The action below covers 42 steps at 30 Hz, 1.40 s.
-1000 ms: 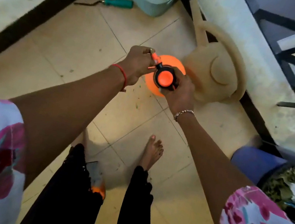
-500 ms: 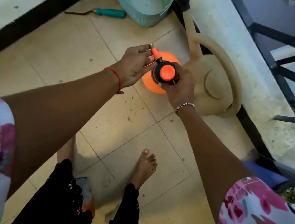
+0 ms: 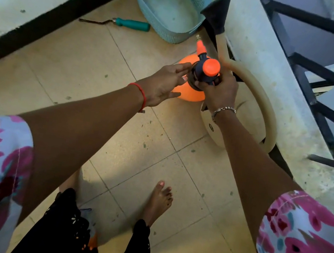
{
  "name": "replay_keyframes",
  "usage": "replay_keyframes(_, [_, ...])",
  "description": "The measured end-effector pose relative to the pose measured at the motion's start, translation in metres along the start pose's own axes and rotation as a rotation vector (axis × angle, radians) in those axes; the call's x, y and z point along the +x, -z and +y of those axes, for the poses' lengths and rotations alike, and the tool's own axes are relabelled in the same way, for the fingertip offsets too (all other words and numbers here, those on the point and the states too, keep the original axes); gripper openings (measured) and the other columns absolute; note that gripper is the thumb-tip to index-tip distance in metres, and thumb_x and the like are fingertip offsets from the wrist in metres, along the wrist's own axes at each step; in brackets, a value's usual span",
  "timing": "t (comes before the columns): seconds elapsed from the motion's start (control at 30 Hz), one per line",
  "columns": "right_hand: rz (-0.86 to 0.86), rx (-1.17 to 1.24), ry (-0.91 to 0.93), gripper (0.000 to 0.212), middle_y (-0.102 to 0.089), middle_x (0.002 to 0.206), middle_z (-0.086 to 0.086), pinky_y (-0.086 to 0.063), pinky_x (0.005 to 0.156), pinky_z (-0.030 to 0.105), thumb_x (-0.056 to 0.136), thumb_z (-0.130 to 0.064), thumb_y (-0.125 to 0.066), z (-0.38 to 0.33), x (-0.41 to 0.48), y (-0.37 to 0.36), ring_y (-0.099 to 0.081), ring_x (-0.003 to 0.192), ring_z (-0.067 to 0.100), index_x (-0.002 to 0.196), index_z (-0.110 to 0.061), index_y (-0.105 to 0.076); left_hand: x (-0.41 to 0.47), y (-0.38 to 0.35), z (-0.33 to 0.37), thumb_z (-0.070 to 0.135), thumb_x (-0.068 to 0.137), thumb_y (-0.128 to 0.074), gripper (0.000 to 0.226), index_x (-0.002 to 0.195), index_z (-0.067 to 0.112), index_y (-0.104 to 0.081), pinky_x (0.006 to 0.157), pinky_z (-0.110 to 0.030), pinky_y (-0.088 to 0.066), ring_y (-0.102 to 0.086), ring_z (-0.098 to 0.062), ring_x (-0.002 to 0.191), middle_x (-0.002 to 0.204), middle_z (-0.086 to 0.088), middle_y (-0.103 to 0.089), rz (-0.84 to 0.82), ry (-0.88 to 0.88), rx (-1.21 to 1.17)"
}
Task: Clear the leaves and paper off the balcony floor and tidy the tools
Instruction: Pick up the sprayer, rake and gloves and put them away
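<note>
obs: orange sprayer (image 3: 187, 94) sits low over the floor tiles (image 3: 116, 131), between the teal basket (image 3: 168, 35) and the beige watering can (image 3: 249, 116), close to the can. i cannot tell if its base rests on the tile or is just lifted.

right hand (image 3: 218, 90): fingers curled round the dark pump head of the sprayer, firm hold. left hand (image 3: 164, 84): flat, fingers straight, fingertips touching the collar and the thumb lying against the orange body; it grips nothing.

around it: the watering can stands against the balcony ledge (image 3: 267, 61), its black rose pointing up past the basket. the basket looks empty inside. a teal-handled hand tool (image 3: 132, 24) lies loose on the tile just beside the basket.

progress, my reading: floor in view carries only small green flecks; no paper and no whole leaves show, so the sweeping looks largely done here. the tidying is only partly done: sprayer in hand and not yet put away, hand tool on the floor, nothing in the basket. the flecks may need one more pass.
</note>
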State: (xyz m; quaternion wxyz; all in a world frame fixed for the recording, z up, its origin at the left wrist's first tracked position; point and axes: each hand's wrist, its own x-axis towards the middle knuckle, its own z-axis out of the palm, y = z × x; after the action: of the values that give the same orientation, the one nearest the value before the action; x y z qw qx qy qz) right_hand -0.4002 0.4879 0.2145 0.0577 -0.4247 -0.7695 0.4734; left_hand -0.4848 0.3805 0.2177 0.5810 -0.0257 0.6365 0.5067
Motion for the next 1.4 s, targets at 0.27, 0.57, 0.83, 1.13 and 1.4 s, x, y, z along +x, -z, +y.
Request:
replay_keyframes(0.27, [-0.017, -0.097, -0.037, 0.043, -0.058, 0.093, 0.001, -0.035, 0.065, 0.012, 0.07, -0.003, -0.075, -0.006, 0.02, 0.001, -0.052, 0.086, 0.015, 0.11, 0.002, -0.06, -0.001, -0.002, 0.004, 0.001, 0.098, -0.04, 0.052, 0.146, 0.021, -0.031, 0.102, -0.04, -0.036, -0.029, -0.015, 0.14, 0.153, 0.007, -0.03, -0.031, -0.026, -0.023])
replay_keyframes(0.57, [-0.091, -0.287, -0.141, 0.068, -0.051, 0.128, 0.015, -0.041, 0.091, 0.031, 0.07, -0.01, -0.079, -0.012, 0.026, -0.005, -0.05, 0.117, 0.028, 0.13, -0.005, -0.045, -0.011, 0.009, 0.005, 0.008, 0.099, -0.043, 0.051, 0.147, 0.019, -0.028, 0.101, -0.039, -0.038, -0.032, -0.015, 0.139, 0.153, 0.008, -0.03, -0.032, -0.023, -0.019])
replay_keyframes(0.83, [0.008, -0.474, -0.288, 0.096, -0.024, 0.146, 0.014, -0.034, 0.107, 0.048, 0.072, -0.005, -0.074, -0.041, 0.011, -0.009, -0.028, 0.136, 0.032, 0.147, -0.01, -0.014, -0.034, 0.031, 0.003, 0.014, 0.098, -0.047, 0.049, 0.145, 0.017, -0.034, 0.094, -0.034, -0.043, -0.041, -0.014, 0.133, 0.148, 0.004, -0.04, -0.004, -0.017, -0.031])
replay_keyframes(1.13, [-0.214, -0.736, 0.326, 0.085, -0.009, 0.155, 0.014, 0.0, 0.116, 0.041, 0.073, 0.01, -0.051, -0.09, -0.063, -0.066, 0.0, 0.145, 0.025, 0.147, -0.011, -0.015, -0.08, 0.076, 0.001, 0.013, 0.093, -0.057, 0.044, 0.135, 0.01, -0.045, 0.083, -0.025, -0.044, -0.049, -0.013, 0.111, 0.132, -0.005, -0.052, 0.21, -0.083, 0.092])
replay_keyframes(1.4, [-0.54, -1.026, 0.629, 0.074, -0.018, 0.15, 0.011, -0.007, 0.116, 0.044, 0.081, 0.004, -0.049, -0.149, -0.095, -0.146, -0.007, 0.145, 0.024, 0.146, -0.009, -0.016, -0.134, 0.161, -0.012, 0.005, 0.088, -0.057, 0.059, 0.141, 0.007, -0.032, 0.102, -0.026, -0.033, -0.04, -0.024, 0.132, 0.14, -0.014, -0.045, 0.525, -0.248, 0.454])
